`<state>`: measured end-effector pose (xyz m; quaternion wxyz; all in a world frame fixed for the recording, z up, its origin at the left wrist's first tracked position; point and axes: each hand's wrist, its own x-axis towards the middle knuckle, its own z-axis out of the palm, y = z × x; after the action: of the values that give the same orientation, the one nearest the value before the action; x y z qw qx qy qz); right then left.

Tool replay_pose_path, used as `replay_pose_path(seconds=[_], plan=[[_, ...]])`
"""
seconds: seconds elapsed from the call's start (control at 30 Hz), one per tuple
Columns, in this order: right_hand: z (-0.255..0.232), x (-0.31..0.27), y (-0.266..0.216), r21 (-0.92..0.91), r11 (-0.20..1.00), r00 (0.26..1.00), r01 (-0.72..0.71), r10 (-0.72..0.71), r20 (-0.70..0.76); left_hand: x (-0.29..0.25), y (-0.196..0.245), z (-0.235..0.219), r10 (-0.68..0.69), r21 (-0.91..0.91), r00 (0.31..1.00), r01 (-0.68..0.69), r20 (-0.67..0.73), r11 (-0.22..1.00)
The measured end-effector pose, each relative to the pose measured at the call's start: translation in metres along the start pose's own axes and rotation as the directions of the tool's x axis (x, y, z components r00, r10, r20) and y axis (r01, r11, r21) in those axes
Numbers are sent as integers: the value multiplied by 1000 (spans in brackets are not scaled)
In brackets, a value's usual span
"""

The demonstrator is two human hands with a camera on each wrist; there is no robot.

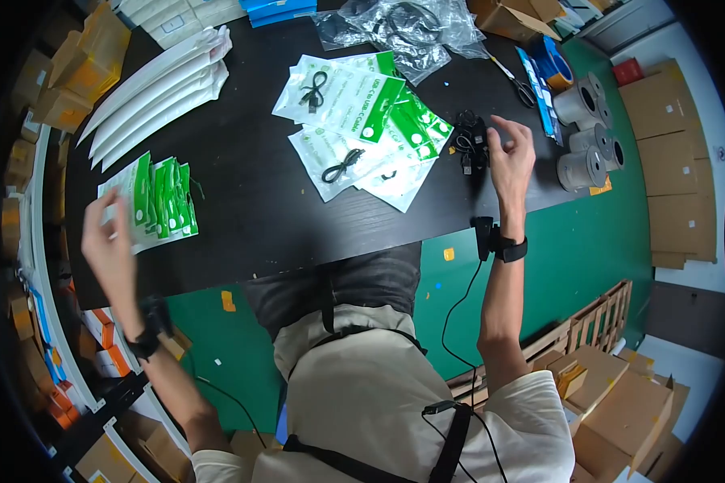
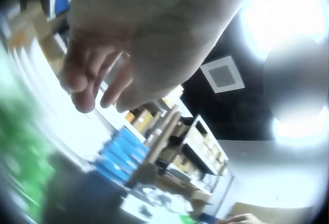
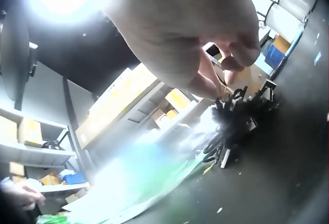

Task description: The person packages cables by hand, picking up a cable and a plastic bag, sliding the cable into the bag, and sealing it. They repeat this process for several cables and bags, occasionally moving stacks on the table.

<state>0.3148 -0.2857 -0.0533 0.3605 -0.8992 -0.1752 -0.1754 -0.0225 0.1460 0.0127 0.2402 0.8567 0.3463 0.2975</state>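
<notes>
My left hand, blurred in the head view, is over the near-left edge of a stack of green-and-white cable packets. Its fingers bend loosely with nothing between them. At the right, my right hand is beside a pile of small black cables, thumb and forefinger apart. In the right wrist view its fingertips are right at the top of the cable bundle. Between the hands lie several overlapping green-and-white packets, labelled as USB cables, two with a coiled black cable showing.
White padded envelopes are stacked at the back left. Clear plastic bags lie at the back. Scissors, a blue tape roll and several grey spools line the right side. The table's front edge runs before the person's lap.
</notes>
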Motion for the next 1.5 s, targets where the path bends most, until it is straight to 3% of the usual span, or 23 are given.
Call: replay_pose_path(seconds=[0.07,0.13,0.2,0.3,0.37,0.47,0.57,0.73,0.83,0.93,1.0,1.03,1.1,1.13,1.23,1.3,1.33,1.37,1.4,1.43,1.5], plan=[[-3,-5,-19,74,997,1000,-16,17,-15,-14,50,29,56,-110,973,-32,226,993],[1,-18,-34,119,993,999,-28,31,-22,-25,93,61,361,-208,877,-307,317,929],[10,-31,-52,368,920,971,-135,48,236,-38,115,97,412,-275,821,-321,396,906],[20,-43,-89,374,921,940,-108,-29,341,-55,137,139,442,-253,780,-364,444,896],[29,-41,-106,350,934,931,-74,-61,359,-63,144,156,557,-73,723,-582,408,810],[41,-35,-116,290,957,909,-7,-114,401,-76,140,170,543,-66,715,-578,440,814],[64,-28,-109,144,954,935,262,-288,209,-81,139,173,543,-76,712,-574,446,815],[85,-8,-107,148,974,945,174,-207,252,-80,140,169,529,-136,722,-529,446,837],[85,2,-119,219,976,935,-15,-64,349,-77,138,170,515,-167,727,-498,453,851],[73,5,-133,284,957,928,-64,-48,370,-73,134,168,504,-197,735,-469,454,861],[61,4,-145,315,945,921,-90,-42,388,-68,135,162,383,-240,847,-311,368,920],[55,2,-148,416,902,909,-116,-72,410,-67,136,158,310,-267,891,-226,331,937],[43,-6,-151,596,783,886,-176,-138,443,-58,137,143,266,-262,928,-197,262,945],[37,-11,-152,594,784,882,-179,-140,450,-54,133,138,226,-258,956,-174,186,950],[20,-32,-153,761,510,803,-400,-206,560,-45,104,142,174,-249,976,-139,128,959],[11,-45,-158,784,448,798,-429,-219,561,-47,90,138,139,-239,985,-111,101,965],[8,-51,-159,807,384,801,-448,-229,553,-49,86,134,-20,-462,973,128,231,877],[6,-56,-160,827,317,807,-463,-235,542,-49,82,131,-135,-620,913,365,385,695],[7,-59,-159,824,316,802,-471,-235,549,-50,79,128,-195,-694,813,572,548,437],[7,-63,-156,836,308,817,-454,-230,529,-51,76,123,-201,-690,809,579,552,435],[6,-68,-152,860,295,847,-417,-217,485,-56,69,111,-68,-705,734,670,675,233]])
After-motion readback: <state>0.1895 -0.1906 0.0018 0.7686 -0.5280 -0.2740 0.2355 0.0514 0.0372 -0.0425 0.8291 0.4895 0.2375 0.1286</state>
